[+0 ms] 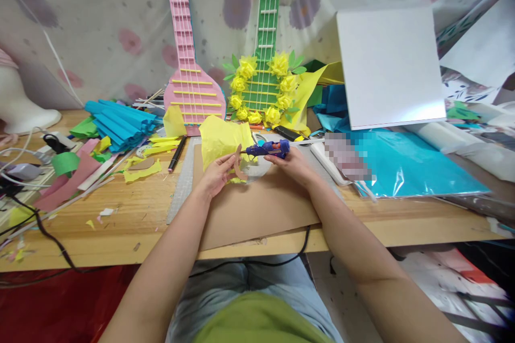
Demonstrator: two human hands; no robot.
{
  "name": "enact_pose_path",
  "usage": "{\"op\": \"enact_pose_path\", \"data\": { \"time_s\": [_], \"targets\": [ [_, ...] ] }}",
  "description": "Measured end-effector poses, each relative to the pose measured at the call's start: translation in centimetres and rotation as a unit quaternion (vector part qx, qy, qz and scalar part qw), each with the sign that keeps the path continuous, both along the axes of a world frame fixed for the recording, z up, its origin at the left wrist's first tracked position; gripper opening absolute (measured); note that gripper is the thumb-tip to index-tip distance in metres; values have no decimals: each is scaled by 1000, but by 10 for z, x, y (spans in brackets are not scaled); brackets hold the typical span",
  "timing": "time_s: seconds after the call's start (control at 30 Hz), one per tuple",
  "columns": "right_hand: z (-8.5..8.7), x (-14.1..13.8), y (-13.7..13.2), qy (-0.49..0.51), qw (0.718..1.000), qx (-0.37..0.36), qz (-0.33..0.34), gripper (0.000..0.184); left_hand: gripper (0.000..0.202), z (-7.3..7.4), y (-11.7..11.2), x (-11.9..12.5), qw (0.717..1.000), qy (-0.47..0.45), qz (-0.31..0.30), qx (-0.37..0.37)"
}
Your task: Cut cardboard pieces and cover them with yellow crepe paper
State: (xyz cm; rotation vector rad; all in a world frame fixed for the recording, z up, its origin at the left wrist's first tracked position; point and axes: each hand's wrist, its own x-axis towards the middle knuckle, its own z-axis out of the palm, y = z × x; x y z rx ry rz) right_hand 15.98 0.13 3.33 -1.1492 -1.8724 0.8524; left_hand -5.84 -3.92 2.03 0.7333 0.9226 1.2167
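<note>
Right hand (295, 167): fingers closed around a blue glue gun (269, 149), nozzle directed at the left hand (218, 174). Left hand: pinching a curved cardboard piece (240, 173) at the nozzle tip; contact not discernible. Crinkled yellow paper (220, 138) just beyond left grip; cardboard sheet (257, 211) beneath both.

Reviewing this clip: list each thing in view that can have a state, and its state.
Glue gun: held in right grip, nozzle toward strip; heat unknown
Strip: pinched in left grip, curved
Yellow paper: creased
Cardboard: lying flat
Pink guitar: upright, strung
Green guitar: upright, strung, flowers attached
Marker: lying down
Blue paper: pleated
White panel: standing, tilted
Blue pack: flat, in clear plastic
</note>
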Motion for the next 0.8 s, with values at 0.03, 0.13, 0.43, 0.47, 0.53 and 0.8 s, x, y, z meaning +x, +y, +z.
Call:
{"op": "enact_pose_path", "data": {
  "time_s": [0.03,0.13,0.43,0.47,0.53,0.8],
  "targets": [
    [-1,0,1,6,1000,1,-7,38,27,1,0,0,1000,1,-4,-1],
    [-6,1,5,32,999,4,-29,38,25,3,-2,1,1000,-1,-12,-9],
    [-11,2,12,38,997,-15,-58,38,28,2,-2,0,1000,10,-28,-10],
    [-11,2,11,39,997,-19,-56,38,28,1,-2,-1,999,13,-29,-9],
    [-10,2,11,39,997,-23,-57,38,30,0,-1,-1,999,15,-33,-5],
    [-11,3,12,38,997,-30,-54,40,29,0,-1,-1,999,13,-39,-5]
  ]
}}
